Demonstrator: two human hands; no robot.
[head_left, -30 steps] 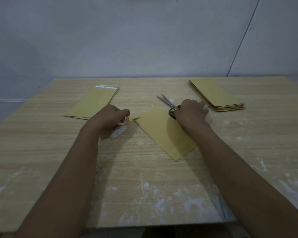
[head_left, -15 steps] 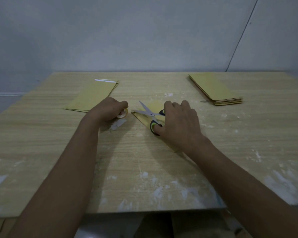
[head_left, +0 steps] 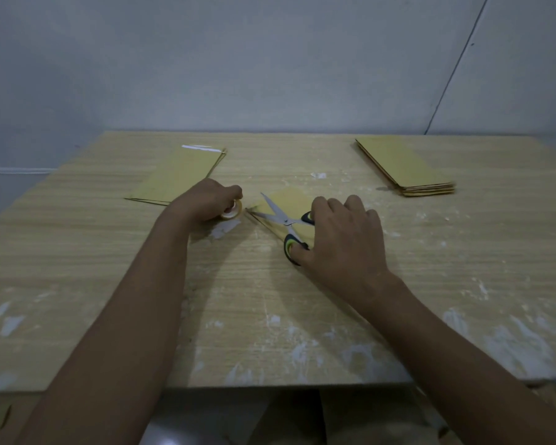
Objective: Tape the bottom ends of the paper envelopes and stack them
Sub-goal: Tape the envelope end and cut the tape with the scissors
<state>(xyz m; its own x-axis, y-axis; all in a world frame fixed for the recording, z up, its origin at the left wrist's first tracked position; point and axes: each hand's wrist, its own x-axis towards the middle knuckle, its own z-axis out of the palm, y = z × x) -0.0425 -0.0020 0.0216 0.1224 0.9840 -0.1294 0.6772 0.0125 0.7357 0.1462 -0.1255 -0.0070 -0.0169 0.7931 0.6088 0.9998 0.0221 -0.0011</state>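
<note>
The left hand (head_left: 206,200) is curled round a small roll of clear tape (head_left: 232,212), holding it down on the wooden table (head_left: 109,268) just off the near-left corner of the single envelope (head_left: 289,203) being worked on; kept that close, the roll would leave any strip running from it to the paper short and taut, though the tape itself is too clear and too small to make out here. The right hand (head_left: 344,239) grips a pair of scissors (head_left: 283,220) by their black and green handles, thumb in the nearer loop and fingers over the farther one, with the blades spread wide and their tips pointing toward the roll, so the gap between roll and envelope sits in the mouth of the blades. That looks like the setup for snipping the tape free at the envelope's edge. The envelope lies flat and askew in the middle of the table, partly covered by the right hand, which probably helps pin it while the cut is made. Two piles frame the work: a thin one at the far left (head_left: 180,175), its top sheet showing a pale strip along the far end, likely the finished stack, and a thicker one at the far right (head_left: 405,168), likely still waiting. Keeping them well apart on opposite sides stops taped and untaped envelopes from mixing
</note>
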